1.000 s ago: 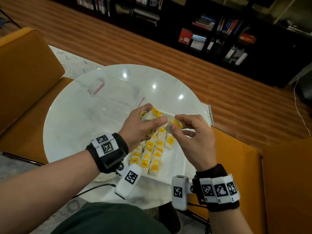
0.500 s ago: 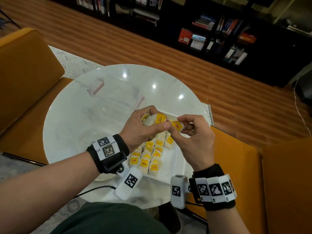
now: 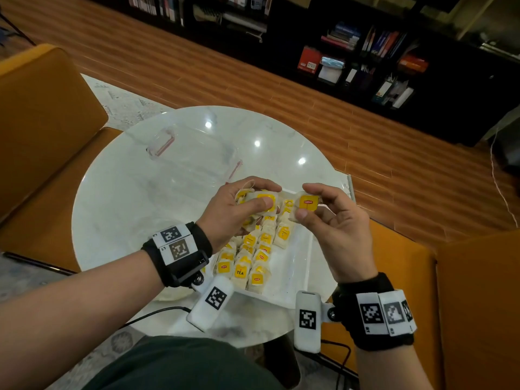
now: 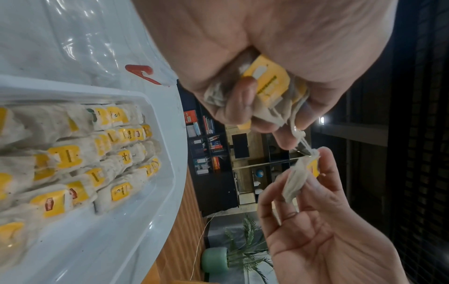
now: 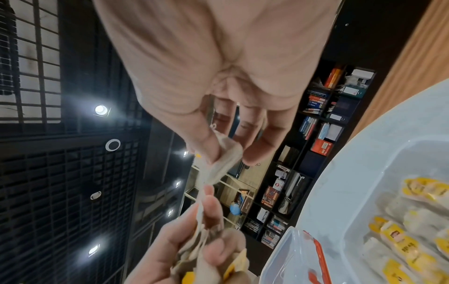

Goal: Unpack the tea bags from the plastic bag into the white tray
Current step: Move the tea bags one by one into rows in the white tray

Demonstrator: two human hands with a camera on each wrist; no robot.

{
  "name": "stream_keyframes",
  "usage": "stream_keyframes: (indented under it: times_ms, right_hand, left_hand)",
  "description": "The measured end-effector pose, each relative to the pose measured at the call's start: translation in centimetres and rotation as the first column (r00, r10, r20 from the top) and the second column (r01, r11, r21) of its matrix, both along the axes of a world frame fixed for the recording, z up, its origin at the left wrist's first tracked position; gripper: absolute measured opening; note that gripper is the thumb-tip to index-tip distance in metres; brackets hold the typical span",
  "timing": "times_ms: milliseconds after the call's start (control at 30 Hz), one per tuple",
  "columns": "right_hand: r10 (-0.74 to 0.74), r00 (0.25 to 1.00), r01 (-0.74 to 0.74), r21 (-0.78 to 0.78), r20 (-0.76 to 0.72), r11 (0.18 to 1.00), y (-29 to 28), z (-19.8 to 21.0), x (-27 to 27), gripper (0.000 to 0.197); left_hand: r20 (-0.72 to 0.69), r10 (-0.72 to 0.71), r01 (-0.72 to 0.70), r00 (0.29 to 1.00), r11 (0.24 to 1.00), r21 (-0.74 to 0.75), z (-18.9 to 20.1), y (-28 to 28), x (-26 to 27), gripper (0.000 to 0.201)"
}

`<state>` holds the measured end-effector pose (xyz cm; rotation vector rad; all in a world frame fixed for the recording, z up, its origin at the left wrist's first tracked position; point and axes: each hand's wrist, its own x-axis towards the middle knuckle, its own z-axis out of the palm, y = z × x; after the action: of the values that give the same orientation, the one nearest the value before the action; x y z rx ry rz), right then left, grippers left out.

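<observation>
Left hand (image 3: 233, 212) grips a bunch of tea bags (image 3: 260, 202) above the white tray (image 3: 292, 266). Right hand (image 3: 334, 223), at 3 o'clock, pinches one tea bag (image 3: 305, 205).

The round white marble-look counter (image 3: 118, 198) is polished and glossy, mirroring ceiling lights. On it at 11 o'clock lies a clear, crinkled plastic bag with a red zip strip (image 3: 194, 159), shiny. The rectangular white plastic tray (image 3: 292, 266) looks smooth, slightly glossy. The off-white paper tea bags with yellow card tags (image 3: 247, 263) look matt and fibrous, their strings thin cotton-like thread. The floor (image 3: 394, 153) is ribbed brown wood.
</observation>
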<state>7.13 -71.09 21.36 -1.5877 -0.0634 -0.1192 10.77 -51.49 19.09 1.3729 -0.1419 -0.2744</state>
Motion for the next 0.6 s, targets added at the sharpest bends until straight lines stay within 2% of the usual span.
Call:
stream_keyframes:
  times_ms: [67, 233, 333, 600]
  right_hand:
    - [0.012, 1.0, -0.012, 0.012, -0.002, 1.0, -0.2, -0.1, 0.1, 0.04]
    - [0.082, 0.991, -0.059, 0.208, -0.105, 0.976, -0.4, 0.3, -0.3, 0.045]
    - [0.121, 0.986, -0.088, 0.263, -0.113, 0.961, -0.3, 0.6, -0.3, 0.045]
    - [0.089, 0.989, -0.074, 0.126, -0.121, 0.989, -0.3, 0.5, -0.2, 0.049]
  left_hand:
    - [0.005, 0.012, -0.011, 1.0, 1.0, -0.027, 0.1, 0.0, 0.1, 0.017]
    - [0.062, 0.047, -0.045, 0.997, 0.998, -0.033, 0.6, 0.1, 0.1, 0.018]
    - [0.077, 0.07, -0.066, 0.995, 0.996, -0.054, 1.0, -0.1, 0.0, 0.018]
    - [0.114, 0.062, -0.052, 0.991, 0.995, -0.087, 1.4, -0.4, 0.2, 0.014]
